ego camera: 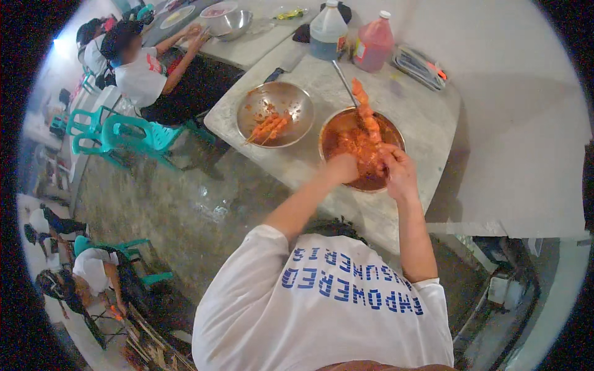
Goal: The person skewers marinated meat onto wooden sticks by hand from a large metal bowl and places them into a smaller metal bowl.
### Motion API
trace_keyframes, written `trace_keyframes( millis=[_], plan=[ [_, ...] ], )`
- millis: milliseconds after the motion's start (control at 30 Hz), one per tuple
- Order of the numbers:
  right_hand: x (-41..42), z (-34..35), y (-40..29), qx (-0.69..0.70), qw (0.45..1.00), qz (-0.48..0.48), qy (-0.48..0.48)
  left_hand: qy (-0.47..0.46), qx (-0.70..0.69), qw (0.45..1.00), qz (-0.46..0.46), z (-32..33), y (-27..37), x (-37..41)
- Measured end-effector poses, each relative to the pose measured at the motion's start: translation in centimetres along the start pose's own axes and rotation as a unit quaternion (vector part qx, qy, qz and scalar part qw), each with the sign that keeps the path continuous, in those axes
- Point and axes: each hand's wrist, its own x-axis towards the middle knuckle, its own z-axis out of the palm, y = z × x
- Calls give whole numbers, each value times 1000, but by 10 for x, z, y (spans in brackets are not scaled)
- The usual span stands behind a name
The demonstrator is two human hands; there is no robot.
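In my right hand [400, 169] is a skewer of red-marinated meat pieces [366, 111], tilted with its far end up over the bowl. Below it stands a metal bowl [323, 139] of loose meat in red marinade [350, 139]. My left hand [342, 168] reaches over the bowl's near left side; it is blurred and its fingertips are hidden in the meat. The handle of a metal utensil [342, 76] leans out over the far rim. To the left, a second steel bowl [301, 104] has several loaded skewers [271, 126] lying in it.
A cleaver [287, 62] lies behind the steel bowls. Two plastic jugs, one with bluish liquid [327, 35] and one pink [372, 44], stand at the back beside a plastic container [420, 67]. Co-workers [139, 76] sit at the left. Green plastic chairs [125, 132] stand on the floor.
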Motion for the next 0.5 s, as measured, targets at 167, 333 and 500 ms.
trace_keyframes(
  millis=[167, 333, 500],
  plan=[
    [24, 86, -5, 117, 984, 111, -78, 371, -339, 849, 165, 34, 2, -15],
    [72, 144, 24, -38, 974, 186, -126, 254, -440, 828, 236, 56, -18, 37],
    [104, 173, 71, -71, 961, 232, -134, 237, -499, 794, 254, 85, -17, 25]
  ],
)
